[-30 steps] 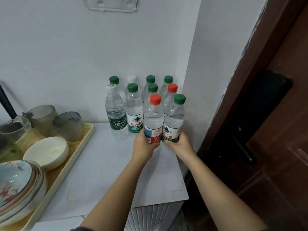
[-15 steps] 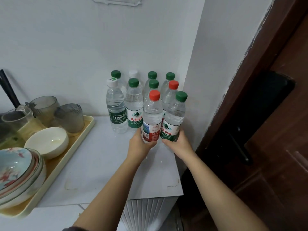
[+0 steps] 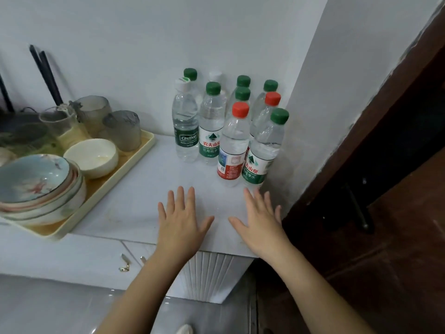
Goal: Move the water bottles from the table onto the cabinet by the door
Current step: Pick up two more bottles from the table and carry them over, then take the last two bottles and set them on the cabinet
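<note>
Ten clear plastic water bottles (image 3: 212, 131) stand upright in a tight cluster at the far right corner of the white tabletop (image 3: 144, 201), against the white walls (image 3: 120, 32). The front row is a red-capped bottle (image 3: 232, 150) with a red label and, touching it on the right, a green-capped bottle (image 3: 262, 153) with a green label.

The left hand (image 3: 179, 220) and right hand (image 3: 261, 222) lie palm down near the front edge, fingers straight and spread, gripping nothing. Contact with the surface cannot be determined. The right hand's fingertips (image 3: 248, 192) are just beside the base of the green-capped bottle; the left hand is apart from all the bottles.

A cream rectangular tray (image 3: 147, 150) on the left side carries stacked patterned bowls (image 3: 41, 186), a white bowl (image 3: 92, 156) and smoky glass cups (image 3: 121, 130). A dark brown door (image 3: 397, 237) with a black handle (image 3: 356, 208) is at the right.
</note>
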`<action>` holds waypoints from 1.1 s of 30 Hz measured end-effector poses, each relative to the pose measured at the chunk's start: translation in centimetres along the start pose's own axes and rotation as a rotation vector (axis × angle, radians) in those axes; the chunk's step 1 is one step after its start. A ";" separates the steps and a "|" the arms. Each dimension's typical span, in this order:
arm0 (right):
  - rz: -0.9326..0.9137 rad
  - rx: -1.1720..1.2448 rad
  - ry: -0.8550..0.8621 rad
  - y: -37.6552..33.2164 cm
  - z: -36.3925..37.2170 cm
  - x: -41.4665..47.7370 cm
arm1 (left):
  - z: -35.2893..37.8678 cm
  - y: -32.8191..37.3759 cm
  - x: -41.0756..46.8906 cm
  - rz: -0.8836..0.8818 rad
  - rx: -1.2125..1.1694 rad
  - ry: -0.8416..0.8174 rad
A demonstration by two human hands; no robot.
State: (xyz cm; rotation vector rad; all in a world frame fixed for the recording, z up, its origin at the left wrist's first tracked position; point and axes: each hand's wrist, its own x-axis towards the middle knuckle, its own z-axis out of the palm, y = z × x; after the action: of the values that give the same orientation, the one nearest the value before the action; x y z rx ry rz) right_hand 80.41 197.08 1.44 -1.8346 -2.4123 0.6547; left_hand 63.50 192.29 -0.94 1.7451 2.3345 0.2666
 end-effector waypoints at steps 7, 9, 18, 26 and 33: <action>-0.255 -0.159 -0.130 -3.3 2.6 -1.8 | 0.6 -3.7 -7.3 -0.202 0.009 0.032; -0.343 -0.195 -0.167 -4.4 3.7 -2.6 | 1.0 -4.6 -9.7 -0.270 -0.003 0.038; -0.757 -0.299 -0.330 -7.5 9.8 -8.1 | 4.8 -7.5 -20.3 -0.622 -0.048 -0.058; -0.800 -0.535 -0.587 -7.9 16.2 -10.3 | 8.7 -9.0 -26.9 -0.827 -0.168 -0.192; -0.869 -0.690 -0.726 -10.4 20.8 -13.5 | 10.2 -11.0 -32.2 -0.932 -0.297 -0.295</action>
State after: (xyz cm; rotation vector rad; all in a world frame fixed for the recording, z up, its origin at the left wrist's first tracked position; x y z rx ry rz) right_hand 69.13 176.03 -10.94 -0.3622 -3.8141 0.4457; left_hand 65.06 158.53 -11.72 0.4209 2.4279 0.1577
